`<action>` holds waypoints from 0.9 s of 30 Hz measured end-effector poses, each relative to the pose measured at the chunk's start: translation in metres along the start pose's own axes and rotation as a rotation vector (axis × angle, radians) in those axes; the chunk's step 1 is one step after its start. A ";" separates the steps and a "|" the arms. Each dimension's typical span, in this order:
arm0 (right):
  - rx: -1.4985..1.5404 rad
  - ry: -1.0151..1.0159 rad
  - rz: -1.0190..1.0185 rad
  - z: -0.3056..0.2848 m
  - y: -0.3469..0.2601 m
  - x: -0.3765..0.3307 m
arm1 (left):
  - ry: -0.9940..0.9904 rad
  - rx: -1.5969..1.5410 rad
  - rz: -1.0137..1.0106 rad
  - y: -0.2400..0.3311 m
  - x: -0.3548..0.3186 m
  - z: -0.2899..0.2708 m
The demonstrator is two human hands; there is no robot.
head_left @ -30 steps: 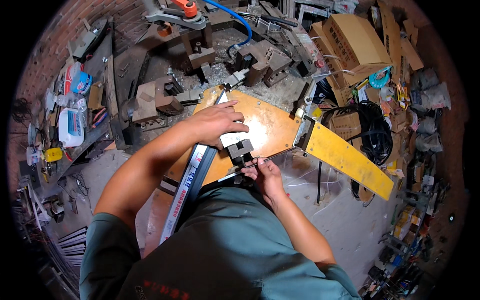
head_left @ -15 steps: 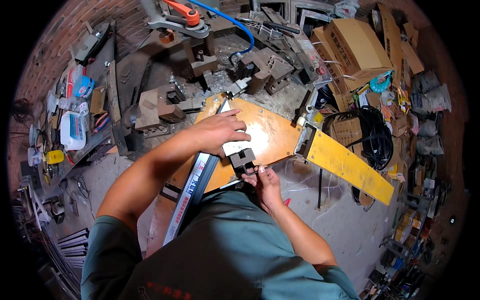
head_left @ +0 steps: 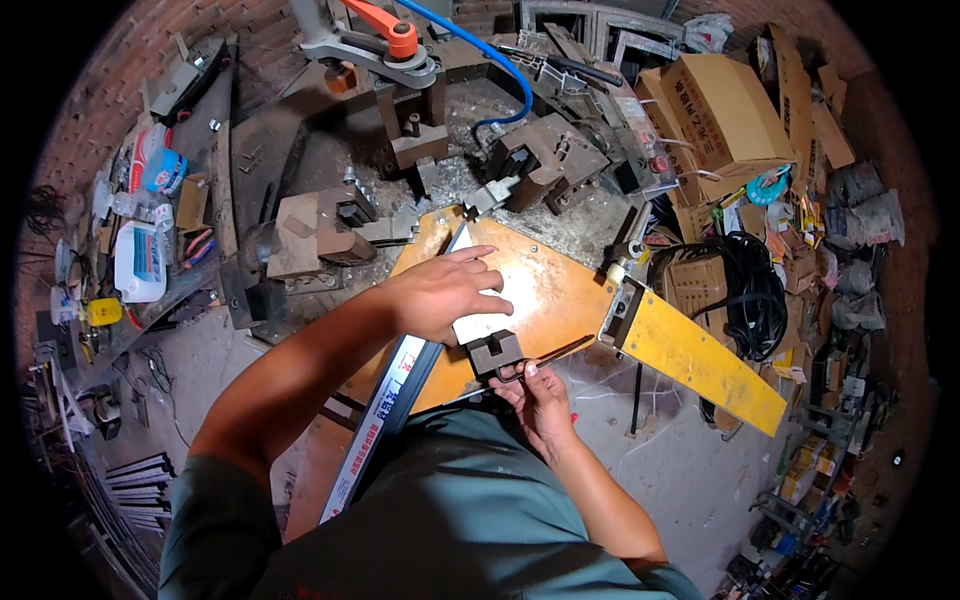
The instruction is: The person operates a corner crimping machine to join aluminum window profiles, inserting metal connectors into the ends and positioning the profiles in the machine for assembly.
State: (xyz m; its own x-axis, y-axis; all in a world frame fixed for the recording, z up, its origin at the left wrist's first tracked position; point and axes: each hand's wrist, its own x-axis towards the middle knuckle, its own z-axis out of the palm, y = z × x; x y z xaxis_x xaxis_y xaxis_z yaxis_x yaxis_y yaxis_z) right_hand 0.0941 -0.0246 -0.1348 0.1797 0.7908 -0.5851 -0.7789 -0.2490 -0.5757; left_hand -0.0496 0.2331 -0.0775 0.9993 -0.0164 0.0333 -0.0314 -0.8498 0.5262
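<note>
While the spread left hand seemingly steadies a long grey-white profile, the right hand pinches a bent dark metal rod.

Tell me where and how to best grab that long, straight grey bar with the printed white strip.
Probably the stretch between the left hand and the teal-green cloth shirt, pinched across its narrow width from the left: the long, straight grey bar is slim, its left edge shows there, while the shirt crowds its right side and the hand covers its upper part.
</note>
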 end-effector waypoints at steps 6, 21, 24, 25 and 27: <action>-0.092 0.065 -0.076 0.009 0.003 -0.007 | -0.005 0.000 0.030 -0.004 0.001 0.001; -1.674 -0.418 -0.857 0.056 -0.038 -0.023 | 0.043 0.012 0.065 -0.014 0.002 0.005; -1.559 -0.428 -0.786 0.054 -0.039 -0.029 | 0.016 0.007 0.053 -0.012 0.002 0.004; -1.506 -0.431 -0.754 0.053 -0.039 -0.032 | 0.005 0.000 0.042 -0.012 0.002 0.003; -1.289 -0.247 -0.672 0.051 -0.035 -0.034 | -0.021 -0.015 0.022 -0.011 0.002 0.001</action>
State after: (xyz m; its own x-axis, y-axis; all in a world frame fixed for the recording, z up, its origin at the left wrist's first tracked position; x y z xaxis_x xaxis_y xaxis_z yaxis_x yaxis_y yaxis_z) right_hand 0.0848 -0.0140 -0.0655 0.0754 0.9968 0.0250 0.4921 -0.0154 -0.8704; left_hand -0.0468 0.2416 -0.0838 0.9986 -0.0462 0.0272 -0.0536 -0.8410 0.5383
